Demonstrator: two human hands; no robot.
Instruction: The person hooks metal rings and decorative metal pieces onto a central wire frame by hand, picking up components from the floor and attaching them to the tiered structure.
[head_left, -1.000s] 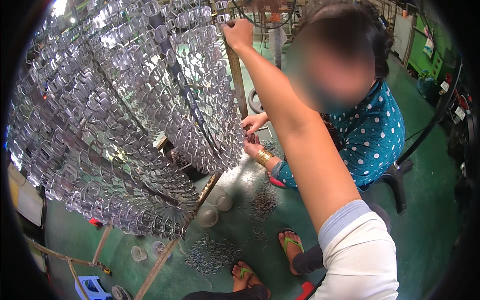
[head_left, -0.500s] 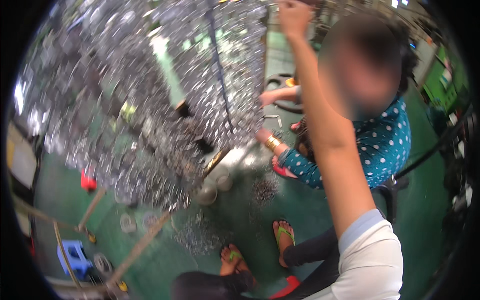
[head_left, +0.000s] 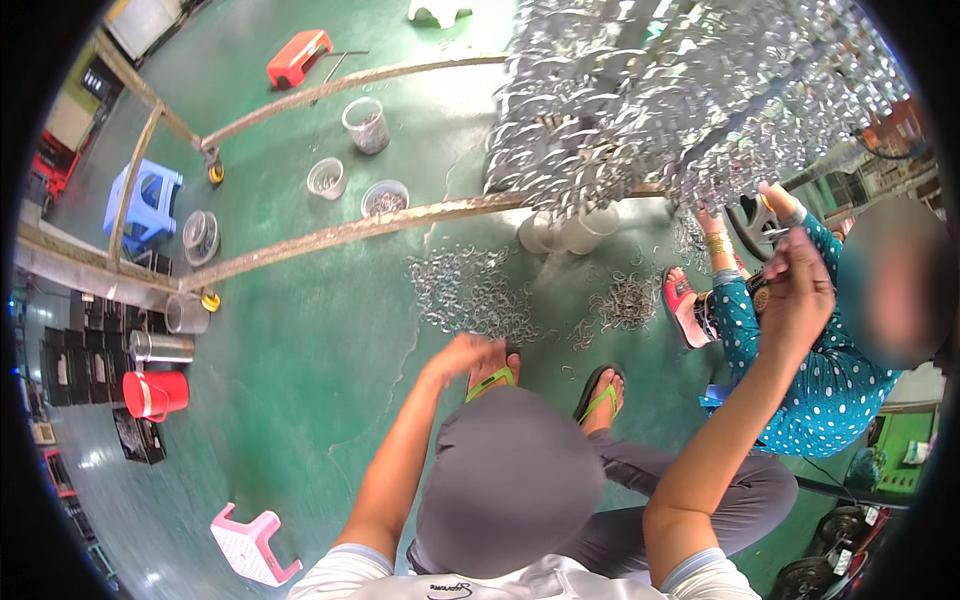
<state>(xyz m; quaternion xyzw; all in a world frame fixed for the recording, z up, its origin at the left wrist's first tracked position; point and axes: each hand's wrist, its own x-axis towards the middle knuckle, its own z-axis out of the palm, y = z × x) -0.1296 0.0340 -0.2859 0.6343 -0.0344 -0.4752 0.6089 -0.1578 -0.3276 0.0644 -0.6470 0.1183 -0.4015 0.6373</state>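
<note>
My right hand [head_left: 800,287] is raised at the right, fingers pinched together. A small pale sliver shows by the fingertips; I cannot make out what it is. My left hand [head_left: 462,357] hangs low above my sandaled foot, its fingers blurred. Just beyond it, a spread of small curved metal pieces [head_left: 470,295] lies on the green floor, with a second, darker pile [head_left: 627,302] to its right. Dense rows of shiny metal pieces [head_left: 620,120] hang from a rack, apart from both hands.
A co-worker in a dotted teal top [head_left: 815,400] sits at right, hands at the hanging pieces. A wooden frame rail [head_left: 330,238] on wheels crosses the floor. Tubs [head_left: 367,128], a blue stool [head_left: 148,203], a pink stool [head_left: 250,545] and a red jug [head_left: 157,394] stand leftward.
My view has swung, so the hanging metal pieces now sit at the upper right instead of the left. My right hand has come down from the top edge; my left hand has entered the picture.
</note>
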